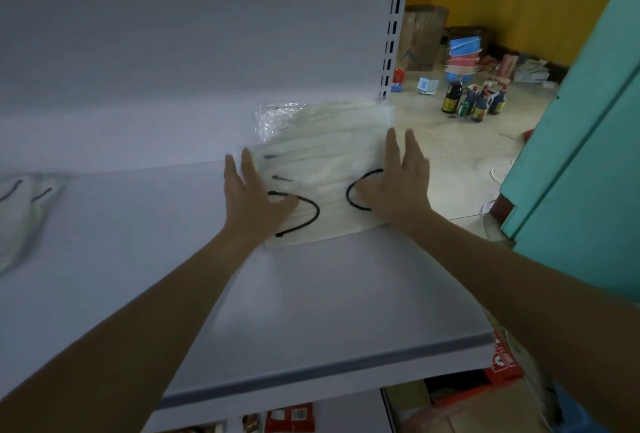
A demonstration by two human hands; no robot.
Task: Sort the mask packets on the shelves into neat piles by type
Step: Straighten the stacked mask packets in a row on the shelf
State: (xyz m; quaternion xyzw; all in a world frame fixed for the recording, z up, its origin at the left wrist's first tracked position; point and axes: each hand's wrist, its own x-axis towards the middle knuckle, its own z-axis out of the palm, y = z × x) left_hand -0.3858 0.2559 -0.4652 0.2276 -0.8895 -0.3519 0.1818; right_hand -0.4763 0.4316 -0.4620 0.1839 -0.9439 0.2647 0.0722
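Maybe the mask packets (325, 162) slip off the shelf's (311, 294) right edge if the left hand (252, 197) and right hand (398, 187), both flat, shove.

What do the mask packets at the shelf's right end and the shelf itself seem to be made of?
Mask packets: clear, glossy plastic film, judging by the crinkled, shiny edge at the back; the masks inside look like soft off-white fabric with black elastic ear loops. Shelf: probably painted sheet metal, smooth matt white, with a slotted upright.
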